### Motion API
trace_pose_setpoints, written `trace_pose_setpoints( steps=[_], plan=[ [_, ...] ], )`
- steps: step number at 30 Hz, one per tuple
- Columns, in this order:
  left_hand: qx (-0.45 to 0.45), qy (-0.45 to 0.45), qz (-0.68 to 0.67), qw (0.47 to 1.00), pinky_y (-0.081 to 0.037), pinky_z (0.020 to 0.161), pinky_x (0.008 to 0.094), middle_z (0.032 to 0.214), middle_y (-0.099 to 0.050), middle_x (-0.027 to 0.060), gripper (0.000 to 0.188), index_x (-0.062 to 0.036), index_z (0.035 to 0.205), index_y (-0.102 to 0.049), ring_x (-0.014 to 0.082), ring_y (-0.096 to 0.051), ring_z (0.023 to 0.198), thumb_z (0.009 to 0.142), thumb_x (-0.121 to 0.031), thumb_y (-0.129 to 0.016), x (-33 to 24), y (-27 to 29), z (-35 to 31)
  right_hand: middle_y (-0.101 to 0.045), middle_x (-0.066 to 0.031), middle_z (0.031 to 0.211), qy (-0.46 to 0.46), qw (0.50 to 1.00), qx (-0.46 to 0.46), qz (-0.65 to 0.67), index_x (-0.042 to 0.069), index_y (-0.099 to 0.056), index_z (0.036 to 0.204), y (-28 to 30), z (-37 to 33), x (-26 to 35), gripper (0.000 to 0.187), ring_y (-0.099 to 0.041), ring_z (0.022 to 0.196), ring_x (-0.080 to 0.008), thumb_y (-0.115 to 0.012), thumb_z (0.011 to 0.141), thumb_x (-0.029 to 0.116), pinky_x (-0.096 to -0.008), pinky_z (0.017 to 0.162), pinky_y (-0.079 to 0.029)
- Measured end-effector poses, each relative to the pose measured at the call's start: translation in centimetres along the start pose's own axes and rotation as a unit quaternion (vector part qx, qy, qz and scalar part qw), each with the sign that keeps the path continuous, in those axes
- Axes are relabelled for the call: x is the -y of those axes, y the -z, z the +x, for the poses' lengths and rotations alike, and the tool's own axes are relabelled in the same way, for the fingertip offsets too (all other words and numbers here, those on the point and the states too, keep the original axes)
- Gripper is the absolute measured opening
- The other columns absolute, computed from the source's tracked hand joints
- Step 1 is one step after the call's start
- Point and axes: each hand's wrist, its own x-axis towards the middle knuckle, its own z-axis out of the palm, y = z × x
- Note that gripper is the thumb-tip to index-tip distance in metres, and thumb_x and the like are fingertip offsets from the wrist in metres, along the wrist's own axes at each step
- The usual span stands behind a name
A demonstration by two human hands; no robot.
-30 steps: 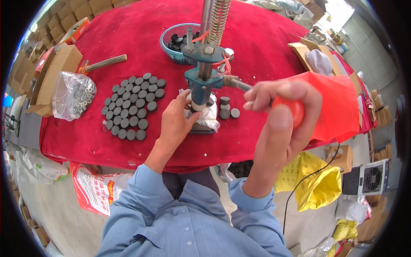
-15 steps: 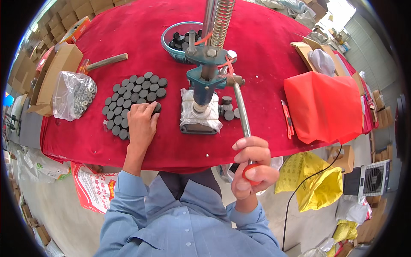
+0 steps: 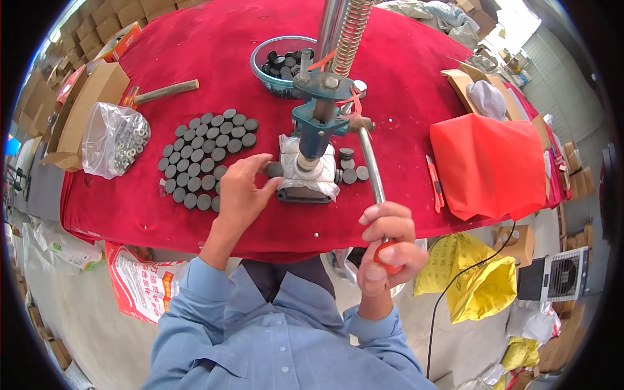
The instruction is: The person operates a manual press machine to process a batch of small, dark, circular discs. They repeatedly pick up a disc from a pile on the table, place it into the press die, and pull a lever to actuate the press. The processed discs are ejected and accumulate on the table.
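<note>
There are two hands (image 3: 239,192) (image 3: 390,246), one press (image 3: 312,138), one hammer (image 3: 169,91) and dozens of discs (image 3: 218,155).

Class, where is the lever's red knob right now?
In the head view, the red knob is right of centre in the lower half, at the near end of the metal lever, gripped by the right hand.

Assembly workshop: lever press (image 3: 314,140) on red-covered table (image 3: 406,71); hammer (image 3: 168,92) at left; cardboard cartons (image 3: 106,30) stacked far left.
</note>
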Motion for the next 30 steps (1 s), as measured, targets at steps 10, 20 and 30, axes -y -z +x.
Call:
trace_pose_setpoints(
  steps=[10, 20, 30],
  plan=[
    [-0.009, -0.055, -0.018, 0.998, -0.056, 0.079, 0.0416, 0.095, -0.073, 0.0113, 0.058, -0.0048, 0.127, -0.065, 0.0297, -0.071, 0.089, 0.075, -0.011, -0.091, -2.7, -4.4, 1.9, -0.058, -0.012, 0.085, -0.075, 0.997, -0.015, -0.008, 0.002, -0.051, 0.12, -1.0, 11.4, 0.4, 0.026, -0.058, 0.077, -0.021, -0.058, 0.106, 0.022, -0.0384, 0.075, -0.055],
    [-0.031, -0.067, -0.033, 0.997, -0.055, 0.086, 0.0437, 0.108, -0.07, 0.0156, 0.065, -0.0007, 0.132, -0.061, 0.0309, -0.069, 0.097, 0.074, -0.008, -0.09, -2.3, -4.1, 1.9, -0.059, -0.0138, 0.086, -0.023, 0.997, -0.019, 0.067, 0.004, -0.049, 0.115, -0.7, 7.4, 0.0, 0.034, -0.059, 0.078, -0.0242, -0.072, 0.093, 0.017, -0.0417, 0.076, -0.058],
    [-0.017, 0.003, -0.107, 0.994, -0.049, 0.098, 0.0485, 0.111, -0.071, 0.0145, 0.076, 0.0009, 0.139, -0.052, 0.0333, -0.066, 0.106, 0.075, -0.012, -0.089, -2.6, -5.9, 2.1, -0.06, -0.0151, 0.088, 0.0, 0.998, 0.005, 0.07, 0.003, -0.049, 0.116, -0.2, 7.4, -0.5, 0.039, -0.059, 0.079, -0.025, -0.076, 0.091, 0.018, -0.0405, 0.074, -0.057]
  ],
)
